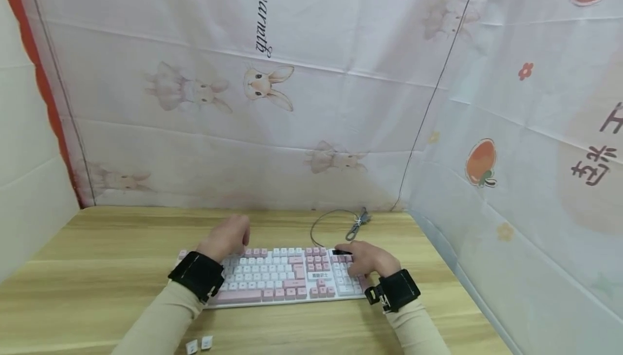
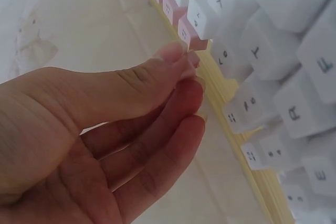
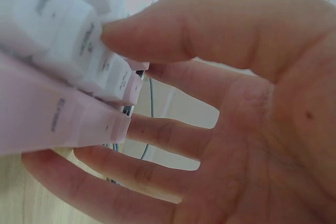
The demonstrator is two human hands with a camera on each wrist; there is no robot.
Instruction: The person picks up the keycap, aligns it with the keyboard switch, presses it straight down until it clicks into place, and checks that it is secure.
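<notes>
A pink-and-white keyboard [image 1: 272, 276] lies on the wooden table. My left hand [image 1: 226, 240] is at its back edge, over the top row. Close up, the thumb and index finger of that left hand [image 2: 131, 114] pinch a small pink keycap [image 2: 192, 62], mostly hidden by the fingertips, beside the other pink keycaps [image 2: 185, 34]. At the keyboard's right end, my right hand [image 1: 367, 258] grips the number pad side. Its thumb lies on the white keys [image 3: 79, 38], while the fingers of this right hand [image 3: 226, 98] reach round the edge by the pink Enter key [image 3: 58, 111].
Two loose white keycaps, one [image 1: 192, 346] beside another [image 1: 206, 342], lie on the table near my left forearm. Behind the keyboard, a bundled grey cable [image 1: 357, 225] runs toward the back. A printed cloth [image 1: 292, 127] hangs along the table's far edge.
</notes>
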